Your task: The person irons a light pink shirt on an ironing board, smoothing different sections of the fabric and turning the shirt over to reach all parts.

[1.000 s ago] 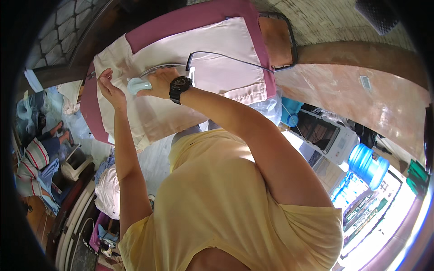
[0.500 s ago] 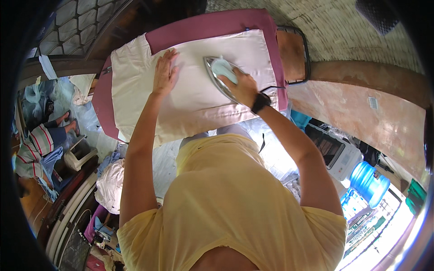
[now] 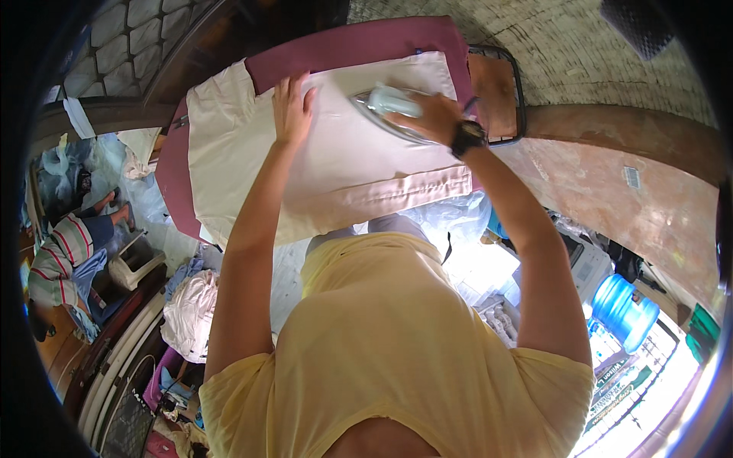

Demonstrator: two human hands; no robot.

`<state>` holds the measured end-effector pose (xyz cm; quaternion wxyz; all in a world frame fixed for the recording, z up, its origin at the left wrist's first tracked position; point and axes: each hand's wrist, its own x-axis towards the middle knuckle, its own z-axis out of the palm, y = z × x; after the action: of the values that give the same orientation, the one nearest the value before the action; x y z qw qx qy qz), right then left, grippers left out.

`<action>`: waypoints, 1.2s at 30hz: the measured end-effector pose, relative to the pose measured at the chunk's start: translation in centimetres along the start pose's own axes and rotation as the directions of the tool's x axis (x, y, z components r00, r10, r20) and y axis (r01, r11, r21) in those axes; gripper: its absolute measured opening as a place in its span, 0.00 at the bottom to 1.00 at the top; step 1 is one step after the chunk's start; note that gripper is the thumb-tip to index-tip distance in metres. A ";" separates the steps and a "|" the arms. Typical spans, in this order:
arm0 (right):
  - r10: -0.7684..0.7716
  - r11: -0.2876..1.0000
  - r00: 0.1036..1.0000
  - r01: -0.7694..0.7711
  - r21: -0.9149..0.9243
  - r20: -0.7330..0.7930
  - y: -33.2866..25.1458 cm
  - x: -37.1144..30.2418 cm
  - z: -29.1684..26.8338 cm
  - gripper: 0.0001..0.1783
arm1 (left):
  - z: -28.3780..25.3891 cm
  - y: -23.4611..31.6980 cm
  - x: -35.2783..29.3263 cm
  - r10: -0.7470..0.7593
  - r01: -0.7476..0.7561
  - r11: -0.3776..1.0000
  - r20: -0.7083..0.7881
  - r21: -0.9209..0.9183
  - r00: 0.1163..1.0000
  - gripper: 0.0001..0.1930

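Note:
A cream-coloured cloth garment [image 3: 328,168] lies spread over a maroon ironing board [image 3: 359,40]. My right hand [image 3: 437,118] is closed around the handle of a clothes iron [image 3: 393,103], pale on top with a silvery soleplate. The iron sits on the right half of the cloth, its tip pointing to the upper left, slightly blurred. My left hand [image 3: 293,109] rests flat on the cloth near its far edge, fingers stretched out, holding nothing. A stitched, folded band runs along the garment's near right edge.
A black metal frame with a brown panel [image 3: 495,91] adjoins the board's right end. At lower right stands a blue water jug [image 3: 624,311]. On the left, a person in striped clothing [image 3: 65,256] is near a beige stool [image 3: 137,263]; a bundle of white cloth [image 3: 189,313] lies closer to me.
The iron and my right hand have moved right and slightly up across the cloth. My left hand has shifted a little right and up. The garment's near right edge lies flatter.

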<state>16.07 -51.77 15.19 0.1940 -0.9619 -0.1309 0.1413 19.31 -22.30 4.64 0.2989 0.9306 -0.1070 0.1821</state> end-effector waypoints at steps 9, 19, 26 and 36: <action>-0.168 0.982 0.984 0.172 -0.077 0.062 2.5 -2.0 1.3 0.41 | 3.0 -1.0 5.3 -0.192 0.189 0.981 0.309 0.041 0.932 0.09; 0.212 0.952 0.956 -0.154 0.265 -0.204 -8.9 9.4 3.1 0.36 | 2.7 -2.3 1.6 -0.288 0.197 0.944 -0.367 -0.266 0.884 0.14; 0.272 0.961 0.904 -0.238 0.140 -0.331 1.0 -3.4 2.4 0.31 | 2.3 2.0 -1.4 0.164 -0.181 0.975 0.130 0.131 0.978 0.21; 0.411 0.899 0.847 -0.313 0.308 -0.338 0.2 8.7 -0.1 0.38 | 2.6 1.7 -1.4 0.141 -0.161 0.980 0.158 0.119 0.977 0.22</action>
<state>24.18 -49.34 13.29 0.3013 -0.9467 0.1139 -0.0064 18.23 -25.09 3.03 0.2134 0.9484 -0.1875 0.1409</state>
